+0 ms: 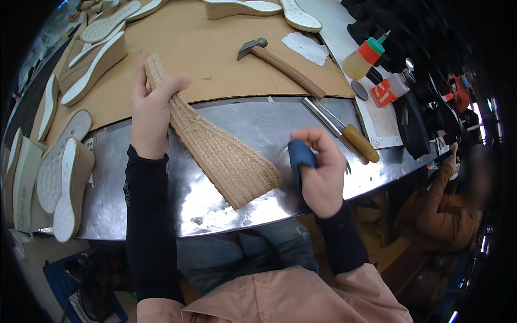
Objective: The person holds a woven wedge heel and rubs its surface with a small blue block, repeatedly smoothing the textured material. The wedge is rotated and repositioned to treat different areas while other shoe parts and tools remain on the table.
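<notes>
My left hand is wrapped round the narrow end of a wedge shoe sole covered in woven tan jute. The sole slants down to the right above the metal tabletop, its thick heel end nearest my right hand. My right hand is curled with a soft-looking dark blue piece at its thumb and fingers, just right of the heel and apart from it. Whether the blue piece is held or worn on a digit is hard to make out.
A hammer lies on the cardboard, and a wooden-handled tool beyond my right hand. Glue bottle and clear bottle stand right. Several wedge soles crowd the left. Another person sits at right.
</notes>
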